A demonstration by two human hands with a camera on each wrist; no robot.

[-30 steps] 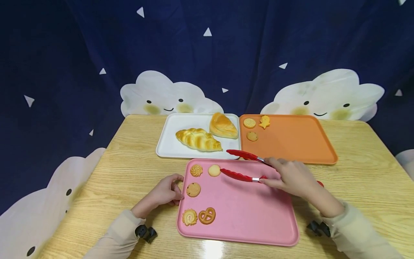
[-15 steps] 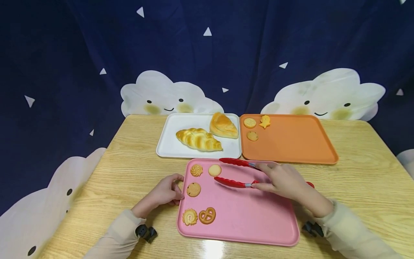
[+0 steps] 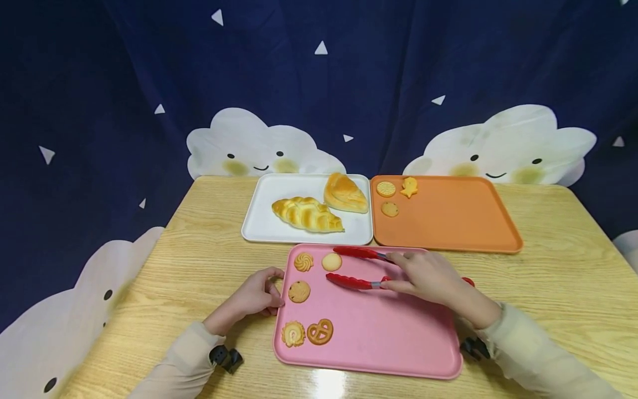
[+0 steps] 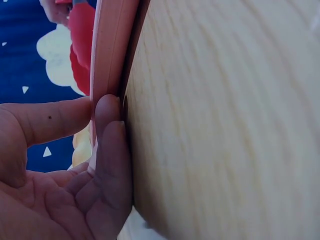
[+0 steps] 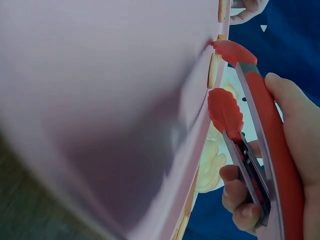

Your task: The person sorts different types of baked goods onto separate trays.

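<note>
A pair of red-tipped tongs [image 3: 356,282] is in my right hand [image 3: 430,279], its two arms apart. Its tips lie on the far and near sides of a plain round cookie [image 3: 331,262] on the pink tray [image 3: 379,332]. In the right wrist view the thumb presses one arm of the tongs [image 5: 270,145] and the fingers curl round the other. My left hand [image 3: 256,293] pinches the tray's left rim, thumb and fingertips against it in the left wrist view. Also on that tray lie a swirl cookie [image 3: 303,261], a chip cookie [image 3: 299,291], a ruffled cookie [image 3: 293,334] and a pretzel [image 3: 320,332].
Behind stands a white tray [image 3: 259,221] bearing a braided bread [image 3: 308,214] and a wedge-shaped bread [image 3: 345,194]. Beside it an orange tray [image 3: 448,216] bears a round cracker [image 3: 386,189], a fish-shaped cracker [image 3: 409,187] and a small chip cookie [image 3: 390,209].
My right hand has moved the tongs left and toward me, so their tips come to either side of the plain round cookie. My left hand has stayed at the tray's rim.
</note>
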